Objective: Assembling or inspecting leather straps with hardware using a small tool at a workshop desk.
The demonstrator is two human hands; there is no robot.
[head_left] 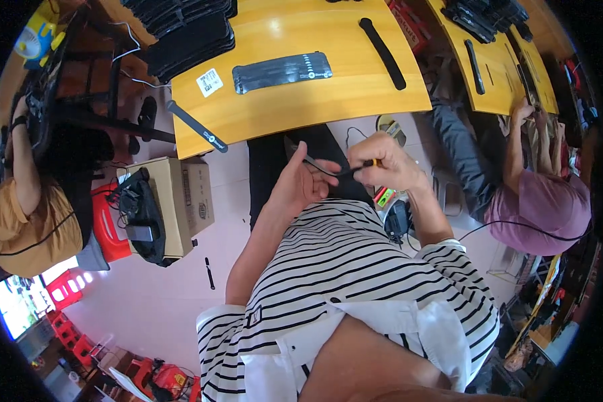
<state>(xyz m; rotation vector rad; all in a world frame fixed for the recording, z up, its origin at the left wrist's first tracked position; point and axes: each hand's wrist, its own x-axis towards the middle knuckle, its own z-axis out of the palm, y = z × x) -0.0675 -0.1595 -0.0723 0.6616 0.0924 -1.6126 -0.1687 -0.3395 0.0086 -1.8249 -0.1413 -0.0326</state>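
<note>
My left hand (300, 182) is in front of my body, just off the table's near edge, thumb raised and fingers loosely curled around a thin dark strap (323, 167). The strap spans the gap to my right hand (390, 163), whose closed fingers grip its other end. A small black and yellow piece shows at those fingers; its kind is unclear. On the yellow table (281, 114) lies a flat black package (283, 72) with white print, beside a white label (209, 82). One dark strap (197, 126) overhangs the left front corner; another black strap (383, 53) rests at the right.
Black flat pieces are stacked (191, 47) at the table's far left. A cardboard box (197, 194) with a black bag stands left, near a red stool (107, 218). People sit at both sides, one in orange (40, 228), one in purple (539, 211). A black strip (210, 273) lies on the floor.
</note>
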